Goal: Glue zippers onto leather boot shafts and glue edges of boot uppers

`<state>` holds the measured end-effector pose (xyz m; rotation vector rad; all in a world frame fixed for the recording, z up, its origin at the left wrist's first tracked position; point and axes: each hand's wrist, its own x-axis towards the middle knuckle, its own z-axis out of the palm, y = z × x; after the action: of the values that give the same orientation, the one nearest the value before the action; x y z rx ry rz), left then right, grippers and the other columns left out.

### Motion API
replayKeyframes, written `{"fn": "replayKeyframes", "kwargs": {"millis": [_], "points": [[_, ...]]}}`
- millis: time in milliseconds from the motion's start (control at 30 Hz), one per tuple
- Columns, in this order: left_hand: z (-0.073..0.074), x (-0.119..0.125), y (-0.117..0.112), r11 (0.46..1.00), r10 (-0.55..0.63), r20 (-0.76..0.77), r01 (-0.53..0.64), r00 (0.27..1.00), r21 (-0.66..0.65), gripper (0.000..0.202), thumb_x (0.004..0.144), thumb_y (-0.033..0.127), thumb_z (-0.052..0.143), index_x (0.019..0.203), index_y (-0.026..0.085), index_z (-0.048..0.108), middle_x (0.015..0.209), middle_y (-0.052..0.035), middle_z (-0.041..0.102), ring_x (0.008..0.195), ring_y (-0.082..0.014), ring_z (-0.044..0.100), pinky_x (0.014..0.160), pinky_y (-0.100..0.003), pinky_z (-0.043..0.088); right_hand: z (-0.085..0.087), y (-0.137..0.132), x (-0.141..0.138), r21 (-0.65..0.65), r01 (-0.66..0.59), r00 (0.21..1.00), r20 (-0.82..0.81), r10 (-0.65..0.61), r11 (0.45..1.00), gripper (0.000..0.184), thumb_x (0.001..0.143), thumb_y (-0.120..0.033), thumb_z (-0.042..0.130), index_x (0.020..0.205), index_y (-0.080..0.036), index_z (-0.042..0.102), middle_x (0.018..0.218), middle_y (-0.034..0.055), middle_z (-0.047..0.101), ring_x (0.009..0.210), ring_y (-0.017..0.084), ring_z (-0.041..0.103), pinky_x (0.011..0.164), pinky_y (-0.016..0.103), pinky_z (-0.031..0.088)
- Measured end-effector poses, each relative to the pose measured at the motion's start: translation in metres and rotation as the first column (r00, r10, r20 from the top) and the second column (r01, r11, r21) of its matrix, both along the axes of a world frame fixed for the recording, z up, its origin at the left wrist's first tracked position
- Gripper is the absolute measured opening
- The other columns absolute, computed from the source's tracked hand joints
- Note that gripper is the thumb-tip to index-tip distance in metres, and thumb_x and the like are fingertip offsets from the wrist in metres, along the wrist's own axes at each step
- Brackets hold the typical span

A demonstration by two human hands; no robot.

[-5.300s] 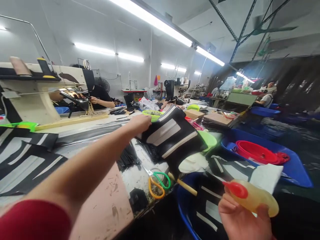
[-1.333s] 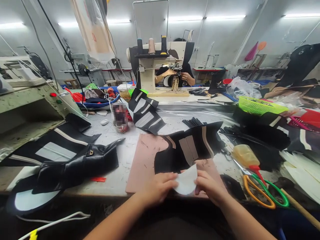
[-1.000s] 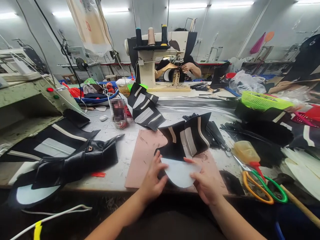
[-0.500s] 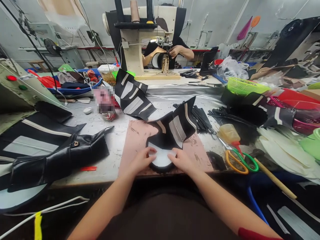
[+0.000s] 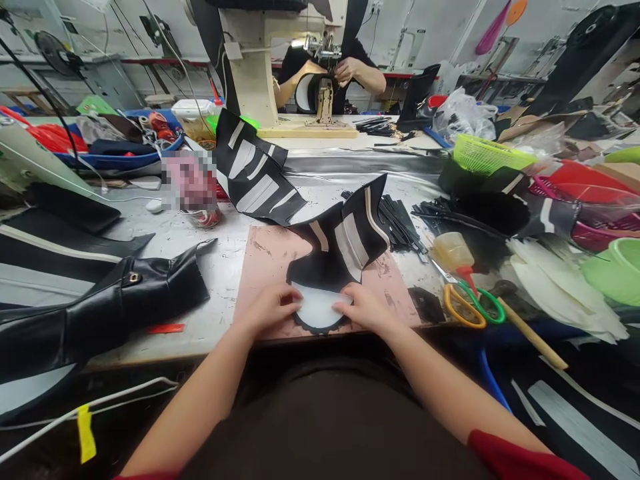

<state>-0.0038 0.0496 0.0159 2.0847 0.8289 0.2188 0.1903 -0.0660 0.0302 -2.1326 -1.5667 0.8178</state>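
Note:
A black leather boot piece (image 5: 345, 250) with pale strips lies on a pink cutting mat (image 5: 260, 260) at the table's front edge. A white rounded patch (image 5: 316, 308) sits on its near end. My left hand (image 5: 267, 308) presses flat on the patch's left edge, fingers stretched out. My right hand (image 5: 363, 309) presses on its right edge the same way. Neither hand grips anything.
A finished black boot (image 5: 110, 310) lies at the left. Scissors (image 5: 473, 307), a glue bottle (image 5: 453, 253) and a wooden handle (image 5: 533, 337) lie to the right, beside white patches (image 5: 555, 293) and a green basket (image 5: 487, 157). Another person works at a sewing machine (image 5: 260, 67) behind.
I had been reaching right with a glue bottle in hand. Since then both hands brought the white patch down onto the black piece and now press it flat; the view tilted downward.

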Motion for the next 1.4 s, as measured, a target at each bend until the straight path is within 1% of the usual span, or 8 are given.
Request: {"fn": "replayKeyframes", "kwargs": {"millis": [400, 467, 567, 667, 767, 967, 1200, 1400], "points": [[0.010, 0.004, -0.014, 0.962, -0.042, -0.140, 0.078, 0.989, 0.263, 0.014, 0.076, 0.021, 0.051, 0.081, 0.017, 0.064, 0.080, -0.0051, 0.059, 0.074, -0.0186, 0.056, 0.070, -0.032, 0.047, 0.001, 0.001, -0.007, -0.007, -0.027, 0.983, 0.179, 0.028, 1.000, 0.018, 0.076, -0.028, 0.056, 0.062, -0.017, 0.053, 0.081, 0.0053, 0.057, 0.073, 0.016, 0.055, 0.063, 0.025, 0.041], [0.009, 0.004, -0.023, 0.886, -0.014, -0.180, 0.095, 0.984, 0.453, 0.017, 0.078, 0.019, 0.049, 0.086, 0.017, 0.064, 0.096, -0.0105, 0.059, 0.089, -0.0248, 0.055, 0.078, -0.040, 0.046, 0.001, -0.002, -0.010, 0.019, -0.024, 0.953, 0.302, 0.017, 1.000, 0.015, 0.076, -0.031, 0.056, 0.070, -0.016, 0.057, 0.088, 0.0081, 0.058, 0.077, 0.020, 0.056, 0.065, 0.029, 0.043], [0.001, 0.005, -0.035, 0.669, -0.151, -0.218, 0.263, 0.964, 0.695, 0.032, 0.078, 0.011, 0.047, 0.107, 0.019, 0.058, 0.122, -0.0123, 0.052, 0.113, -0.0283, 0.046, 0.093, -0.045, 0.040, -0.006, -0.008, -0.014, 0.194, -0.079, 0.890, 0.456, -0.019, 0.978, 0.023, 0.075, -0.029, 0.057, 0.092, -0.014, 0.059, 0.105, 0.0142, 0.057, 0.094, 0.028, 0.054, 0.077, 0.039, 0.045], [-0.009, 0.010, -0.038, 0.561, -0.355, -0.220, 0.395, 0.909, 0.727, 0.037, 0.080, 0.005, 0.040, 0.114, 0.012, 0.053, 0.119, -0.0119, 0.056, 0.112, -0.0235, 0.049, 0.094, -0.037, 0.041, -0.021, -0.013, -0.019, 0.383, -0.340, 0.860, 0.496, 0.119, 0.859, 0.036, 0.080, -0.014, 0.044, 0.115, -0.013, 0.051, 0.124, 0.0142, 0.051, 0.114, 0.025, 0.046, 0.094, 0.040, 0.038], [-0.012, 0.017, -0.036, 0.607, -0.337, -0.171, 0.353, 0.926, 0.712, 0.031, 0.080, 0.008, 0.040, 0.106, 0.010, 0.057, 0.106, -0.0099, 0.063, 0.102, -0.0213, 0.056, 0.090, -0.034, 0.045, -0.038, -0.016, -0.024, 0.417, -0.480, 0.836, 0.485, 0.258, 0.772, 0.043, 0.085, -0.011, 0.032, 0.127, -0.008, 0.041, 0.129, 0.0141, 0.049, 0.121, 0.019, 0.043, 0.099, 0.036, 0.037], [-0.016, 0.017, -0.046, 0.671, -0.116, -0.203, 0.227, 0.972, 0.705, 0.032, 0.088, 0.027, 0.042, 0.115, 0.016, 0.053, 0.118, -0.0080, 0.059, 0.110, -0.0236, 0.052, 0.089, -0.037, 0.045, -0.049, -0.022, -0.028, 0.291, -0.429, 0.827, 0.507, 0.242, 0.855, 0.051, 0.088, -0.024, 0.033, 0.136, -0.006, 0.030, 0.137, 0.0157, 0.039, 0.128, 0.022, 0.034, 0.104, 0.042, 0.031], [-0.014, 0.008, -0.054, 0.749, -0.152, -0.353, 0.340, 0.923, 0.568, 0.047, 0.090, 0.036, 0.038, 0.135, 0.024, 0.034, 0.141, -0.0049, 0.034, 0.132, -0.0278, 0.022, 0.104, -0.042, 0.031, -0.037, -0.020, -0.022, 0.136, -0.389, 0.870, 0.381, 0.314, 0.911, 0.080, 0.072, -0.050, 0.053, 0.136, -0.008, 0.032, 0.141, 0.0197, 0.028, 0.131, 0.031, 0.026, 0.104, 0.053, 0.022], [0.015, -0.033, -0.037, 0.828, -0.310, -0.325, 0.421, 0.894, 0.369, 0.032, 0.087, 0.037, 0.043, 0.118, 0.036, 0.053, 0.142, 0.0007, 0.033, 0.133, -0.0240, 0.020, 0.108, -0.046, 0.021, -0.013, -0.020, 0.055, 0.430, -0.239, 0.898, 0.439, 0.030, 0.871, 0.053, 0.077, -0.016, 0.043, 0.129, -0.019, 0.044, 0.140, 0.0117, 0.035, 0.128, 0.026, 0.033, 0.101, 0.047, 0.031]]}}
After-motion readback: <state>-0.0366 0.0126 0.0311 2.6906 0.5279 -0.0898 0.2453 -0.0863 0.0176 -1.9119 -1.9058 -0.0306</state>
